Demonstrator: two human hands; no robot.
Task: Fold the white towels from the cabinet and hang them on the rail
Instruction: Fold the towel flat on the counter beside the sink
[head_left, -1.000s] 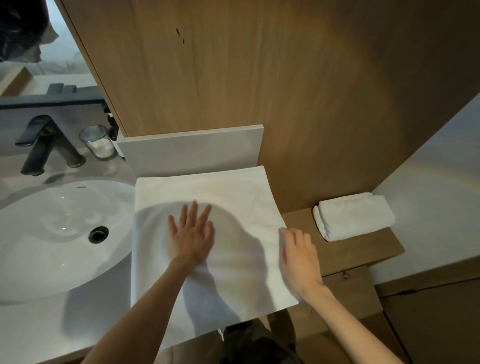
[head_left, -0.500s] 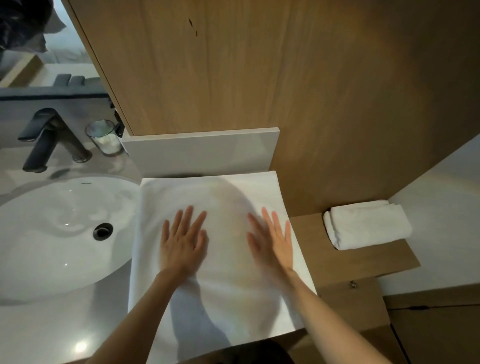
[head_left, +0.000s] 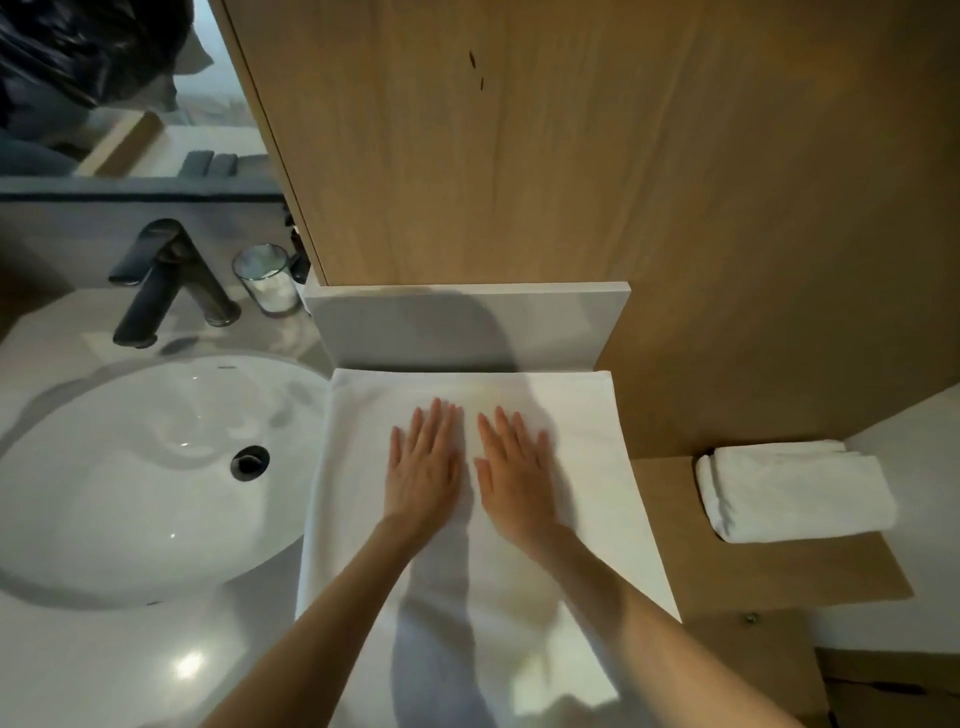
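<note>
Head view: flat hands (head_left: 423, 470) press a smooth rectangular white towel (head_left: 589, 431).

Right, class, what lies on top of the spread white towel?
The left hand and right hand, flat, side by side. What lies beneath the towel is covered, unseen.

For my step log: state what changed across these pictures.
The right hand slid from the right edge of the spread white towel inward to its middle, flat beside the left hand, which stayed pressed on the towel. Nothing was taken hold of or let go. The folded towel stayed on the wooden ledge.
</note>
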